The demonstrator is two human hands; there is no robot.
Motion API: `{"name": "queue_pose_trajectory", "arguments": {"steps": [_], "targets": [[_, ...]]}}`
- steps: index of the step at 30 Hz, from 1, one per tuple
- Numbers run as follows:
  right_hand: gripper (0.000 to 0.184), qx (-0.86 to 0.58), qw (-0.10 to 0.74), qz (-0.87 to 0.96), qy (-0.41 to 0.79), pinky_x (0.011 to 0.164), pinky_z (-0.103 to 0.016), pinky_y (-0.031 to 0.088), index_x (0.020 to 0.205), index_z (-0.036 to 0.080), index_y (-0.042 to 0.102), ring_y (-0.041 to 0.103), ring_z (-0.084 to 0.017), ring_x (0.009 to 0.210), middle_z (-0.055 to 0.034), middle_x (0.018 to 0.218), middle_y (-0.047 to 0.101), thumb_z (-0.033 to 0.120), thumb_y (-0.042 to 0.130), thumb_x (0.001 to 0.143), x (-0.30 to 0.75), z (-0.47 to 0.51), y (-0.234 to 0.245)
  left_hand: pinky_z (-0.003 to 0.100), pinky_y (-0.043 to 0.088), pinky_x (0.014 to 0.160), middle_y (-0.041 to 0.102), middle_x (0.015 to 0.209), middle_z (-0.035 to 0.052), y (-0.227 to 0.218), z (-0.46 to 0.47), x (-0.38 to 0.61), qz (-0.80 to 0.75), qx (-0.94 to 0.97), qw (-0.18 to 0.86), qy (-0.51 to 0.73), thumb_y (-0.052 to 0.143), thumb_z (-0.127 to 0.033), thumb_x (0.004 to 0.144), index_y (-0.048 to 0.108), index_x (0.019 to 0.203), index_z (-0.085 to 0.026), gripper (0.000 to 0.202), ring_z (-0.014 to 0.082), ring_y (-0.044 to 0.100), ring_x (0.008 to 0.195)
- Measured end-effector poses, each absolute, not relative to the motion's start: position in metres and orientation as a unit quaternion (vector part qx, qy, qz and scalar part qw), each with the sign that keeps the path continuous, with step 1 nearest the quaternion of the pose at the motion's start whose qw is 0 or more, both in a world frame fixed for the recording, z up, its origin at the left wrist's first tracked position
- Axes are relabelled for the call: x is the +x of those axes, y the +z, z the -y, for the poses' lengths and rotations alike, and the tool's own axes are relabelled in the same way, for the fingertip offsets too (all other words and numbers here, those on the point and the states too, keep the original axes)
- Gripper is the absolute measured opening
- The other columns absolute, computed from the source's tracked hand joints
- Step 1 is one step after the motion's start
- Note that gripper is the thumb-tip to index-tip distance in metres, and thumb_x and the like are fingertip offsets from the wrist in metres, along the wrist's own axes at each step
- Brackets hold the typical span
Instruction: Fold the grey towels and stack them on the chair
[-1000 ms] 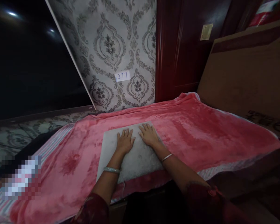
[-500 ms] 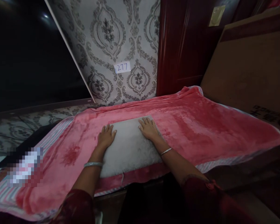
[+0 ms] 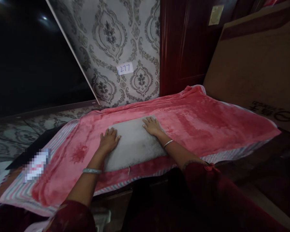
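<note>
A flat, pale grey rectangular piece, fluffy like batting [image 3: 132, 145], lies on a pink plush blanket [image 3: 195, 125]. On its left edge rests my left hand [image 3: 109, 140], palm down with the fingers spread. My right hand [image 3: 151, 125] lies flat near its far right corner, fingers apart. Neither hand grips anything. A short pale thread [image 3: 129, 170] shows on the blanket just in front of the grey piece.
A large dark screen [image 3: 36, 58] leans at the left by the patterned wall [image 3: 125, 38]. To the right stands a big cardboard box [image 3: 256, 67]. A blurred-out white item [image 3: 37, 166] lies on the blanket's left striped border.
The whole view has shifted slightly. Both hands stay flat on the grey piece, with the left hand a little nearer its edge.
</note>
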State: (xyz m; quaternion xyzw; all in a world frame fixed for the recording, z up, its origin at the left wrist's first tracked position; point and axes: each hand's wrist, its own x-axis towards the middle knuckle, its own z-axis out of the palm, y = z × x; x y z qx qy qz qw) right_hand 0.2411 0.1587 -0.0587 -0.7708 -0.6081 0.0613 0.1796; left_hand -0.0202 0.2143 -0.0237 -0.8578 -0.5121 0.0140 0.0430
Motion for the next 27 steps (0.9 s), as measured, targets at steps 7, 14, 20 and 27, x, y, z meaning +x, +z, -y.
{"name": "queue_pose_trajectory", "arguments": {"steps": [7, 14, 20, 27], "targets": [[0.055, -0.740, 0.229, 0.632, 0.033, 0.118, -0.046, 0.024, 0.152, 0.016, 0.041, 0.026, -0.027, 0.148, -0.0138, 0.160, 0.031, 0.029, 0.039, 0.098, 0.239, -0.107, -0.060, 0.054, 0.023, 0.120, 0.029, 0.159, 0.0194, -0.035, -0.138, 0.027, 0.363, -0.930, -0.002, -0.052, 0.037, -0.040, 0.099, 0.033, 0.152, -0.012, 0.060, 0.0282, 0.022, 0.150], [0.051, -0.738, 0.256, 0.623, -0.016, 0.117, -0.052, 0.025, 0.145, 0.017, 0.050, 0.030, -0.027, 0.146, -0.0103, 0.155, 0.042, 0.023, 0.036, 0.096, 0.237, -0.027, -0.101, 0.057, 0.022, 0.120, 0.030, 0.160, 0.0169, -0.071, -0.085, 0.074, 0.311, -0.946, 0.024, -0.083, 0.039, -0.040, 0.098, 0.037, 0.151, -0.014, 0.058, 0.0304, 0.023, 0.150], [0.050, -0.728, 0.273, 0.629, -0.021, 0.119, -0.047, 0.025, 0.144, 0.017, 0.052, 0.029, -0.025, 0.147, -0.0082, 0.154, 0.044, 0.024, 0.037, 0.097, 0.237, -0.025, -0.109, 0.057, 0.022, 0.120, 0.032, 0.159, 0.0159, -0.088, -0.084, 0.074, 0.304, -0.946, 0.056, -0.097, 0.036, -0.042, 0.099, 0.037, 0.152, -0.016, 0.059, 0.0300, 0.025, 0.149], [0.051, -0.729, 0.285, 0.622, -0.020, 0.118, -0.050, 0.026, 0.144, 0.017, 0.052, 0.030, -0.026, 0.147, -0.0089, 0.154, 0.044, 0.024, 0.036, 0.097, 0.236, -0.024, -0.108, 0.054, 0.023, 0.120, 0.031, 0.160, 0.0143, -0.085, -0.085, 0.071, 0.303, -0.946, 0.064, -0.093, 0.036, -0.041, 0.099, 0.035, 0.152, -0.017, 0.059, 0.0280, 0.026, 0.149]]}}
